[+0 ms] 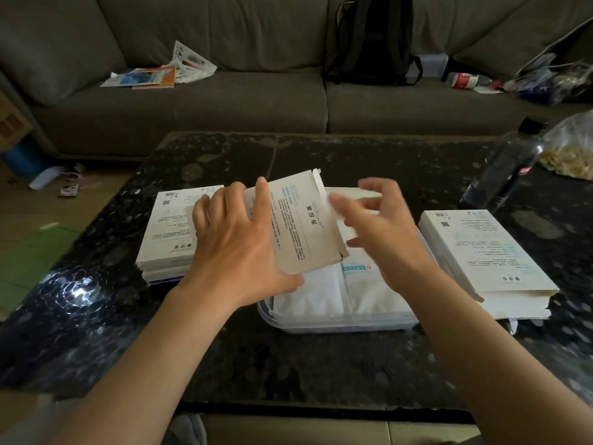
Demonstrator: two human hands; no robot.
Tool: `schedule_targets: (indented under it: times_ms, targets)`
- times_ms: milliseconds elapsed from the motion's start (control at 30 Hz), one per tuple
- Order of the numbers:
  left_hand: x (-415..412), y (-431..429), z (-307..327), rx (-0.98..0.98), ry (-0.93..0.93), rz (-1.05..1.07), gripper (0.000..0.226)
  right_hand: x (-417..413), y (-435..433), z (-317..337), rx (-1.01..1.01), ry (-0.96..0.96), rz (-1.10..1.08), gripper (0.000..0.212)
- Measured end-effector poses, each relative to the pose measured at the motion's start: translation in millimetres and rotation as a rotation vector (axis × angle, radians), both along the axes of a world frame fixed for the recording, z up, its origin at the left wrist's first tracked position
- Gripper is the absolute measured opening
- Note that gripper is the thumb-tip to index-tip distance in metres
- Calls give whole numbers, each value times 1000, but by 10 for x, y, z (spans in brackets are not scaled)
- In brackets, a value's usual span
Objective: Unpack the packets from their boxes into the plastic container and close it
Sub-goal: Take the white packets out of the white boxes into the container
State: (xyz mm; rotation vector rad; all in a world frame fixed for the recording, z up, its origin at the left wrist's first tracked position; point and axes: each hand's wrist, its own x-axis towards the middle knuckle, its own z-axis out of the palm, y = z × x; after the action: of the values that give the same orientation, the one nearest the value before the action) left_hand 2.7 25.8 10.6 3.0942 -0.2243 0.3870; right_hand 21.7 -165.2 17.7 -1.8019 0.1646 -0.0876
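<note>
My left hand [237, 242] grips a flat white box [298, 220] with printed text, held tilted above the clear plastic container [340, 326]. White packets [321, 293] lie inside the container. My right hand [382, 229] hovers blurred over the container, just right of the held box, fingers loosely curved and holding nothing that I can make out. One stack of white boxes [167, 232] lies left of the container, partly behind my left hand. Another white box [484, 258] lies to the right.
The black speckled table [288, 364] carries a dark plastic bottle [507, 171] and a clear bag of food [571, 149] at the far right. A grey sofa [192, 101] behind holds papers [160, 72] and a black backpack [375, 40].
</note>
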Motion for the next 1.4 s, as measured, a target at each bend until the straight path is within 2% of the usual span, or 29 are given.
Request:
schedule_targets:
  times_ms: [67, 133, 233, 367, 533, 667, 700, 767, 867, 967, 1400]
  targets:
    - [-1, 2, 4, -5, 2, 0, 144, 11, 10, -50, -201, -39, 101, 70]
    - [-2, 6, 13, -15, 0, -1, 144, 24, -23, -64, -187, -11, 122, 73]
    - [-4, 18, 24, -27, -4, -12, 143, 35, -96, -38, -79, 38, 128, 64]
    - [4, 40, 30, -61, 15, -22, 142, 63, -197, -52, -27, 14, 76, 49]
    - [6, 37, 39, -103, 7, -50, 141, 73, -221, -126, -293, -153, -9, 21]
    - [13, 42, 38, -115, -1, -65, 139, 32, -151, -144, -497, -269, 71, 9]
    - [13, 45, 35, -118, -3, -70, 139, 27, -144, -141, -511, -273, 102, 11]
    - [10, 49, 30, -114, -9, -79, 138, 12, -134, -124, -427, -219, 175, 17]
    - [5, 60, 17, -80, -27, -89, 138, -27, -104, -49, -153, -28, 257, 27]
    - [0, 62, 6, -54, -40, -107, 137, -62, -93, 16, 47, 80, 340, 22]
    - [-16, 37, -5, -30, -8, -161, 140, -37, -49, -19, 90, 131, 374, 16]
